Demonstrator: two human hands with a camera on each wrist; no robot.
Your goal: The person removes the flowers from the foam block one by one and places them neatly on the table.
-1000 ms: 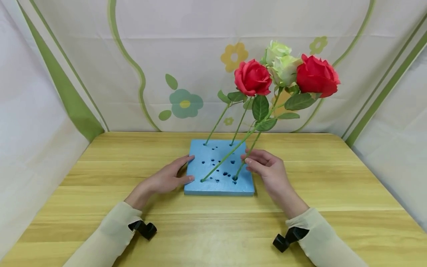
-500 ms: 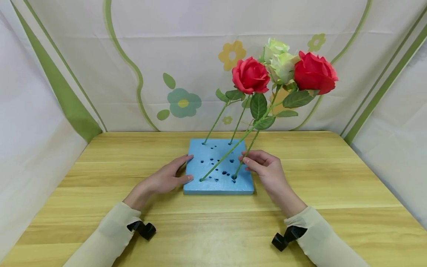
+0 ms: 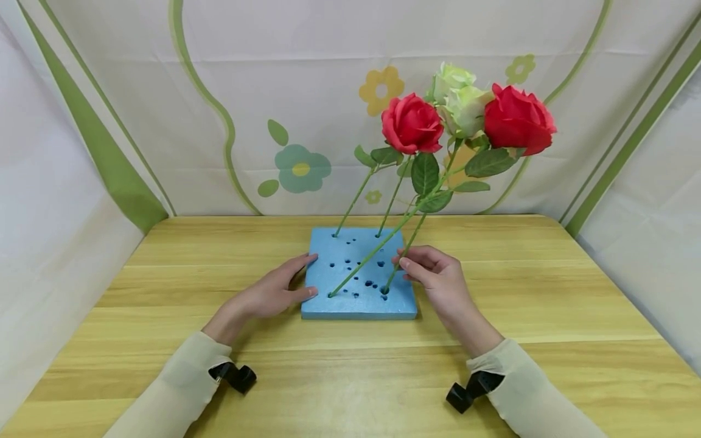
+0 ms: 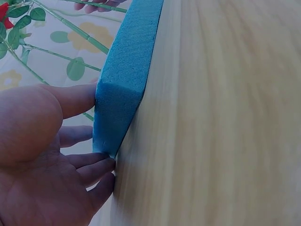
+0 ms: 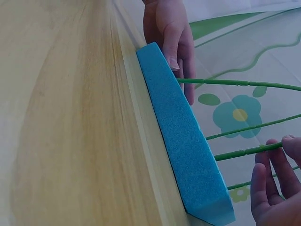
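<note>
Although I compare closely, I see almost nothing change over the last second — each stem stands in the same hole, and both hands keep their places. The left hand (image 3: 271,293) is spread along the left side of the blue block (image 3: 358,314), touching its edge; the block lies flat on the table (image 3: 350,383). The right hand (image 3: 442,277) pinches a green stem (image 3: 414,235) above the near-right hole (image 3: 385,291). I take this stillness to mean the stem is seated, or nearly — which bloom it carries, I cannot tell.
</note>
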